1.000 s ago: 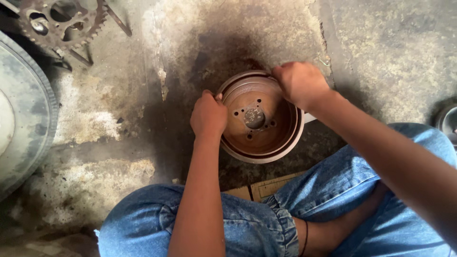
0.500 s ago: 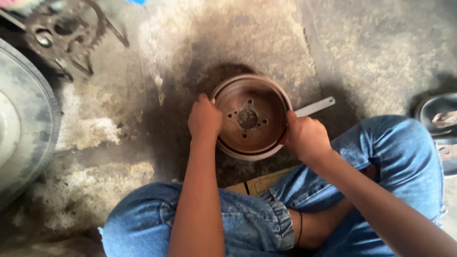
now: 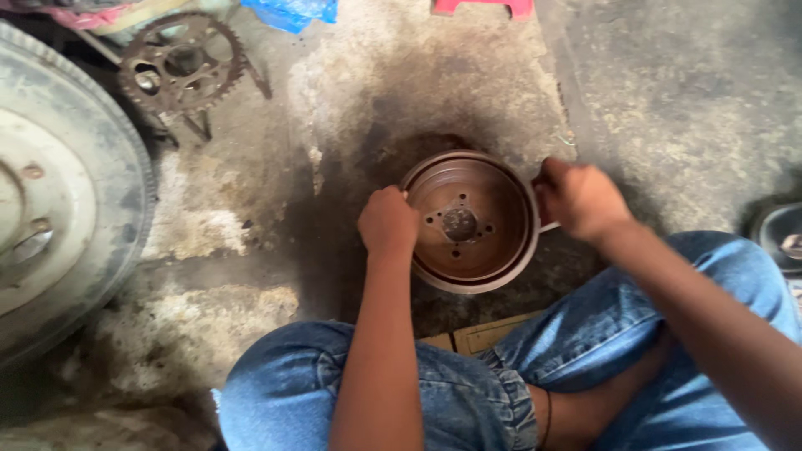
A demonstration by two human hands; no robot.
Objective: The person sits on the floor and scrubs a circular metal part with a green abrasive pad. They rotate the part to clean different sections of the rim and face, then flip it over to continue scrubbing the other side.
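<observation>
Both knees in blue jeans (image 3: 334,392) fill the bottom of the frame, with a scrap of cardboard (image 3: 480,336) between them. Just above, at centre, a rusty brake drum (image 3: 470,222) lies open side up on the stained concrete floor (image 3: 668,92). My left hand (image 3: 388,222) is curled closed on its left rim; my right hand (image 3: 581,199) is fisted at the right rim around something I cannot make out. Farther off, a tyre (image 3: 58,200) lies at left and a sprocket (image 3: 180,63) at upper left.
</observation>
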